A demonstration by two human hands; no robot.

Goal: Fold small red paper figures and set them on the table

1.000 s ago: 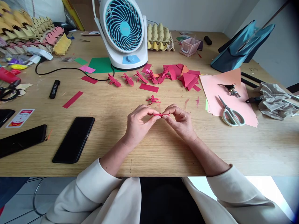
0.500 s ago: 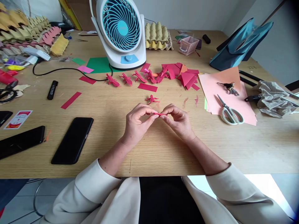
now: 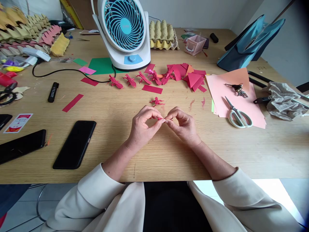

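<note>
Above the front half of the desk, my left hand (image 3: 144, 125) and my right hand (image 3: 182, 125) meet at the fingertips. Thumbs and forefingers of both pinch a thin strip of red paper (image 3: 161, 119), mostly hidden by the fingers. Just beyond them lies a small folded red paper figure (image 3: 156, 101) with thin legs. Farther back, several more folded red figures (image 3: 130, 81) stand in a row, with a flat red paper strip (image 3: 152, 89) in front of them.
A fan (image 3: 129, 59) stands at the back beside egg trays (image 3: 162, 33). Red paper pieces (image 3: 178, 72) lie in a heap. On the right, scissors (image 3: 238, 116) rest on pink sheets (image 3: 218, 96). A black phone (image 3: 74, 145) and a marker (image 3: 53, 92) lie to the left.
My fingertips have drawn closer together, so less of the red strip shows between them. The view has shifted slightly; the things on the desk stay put.
</note>
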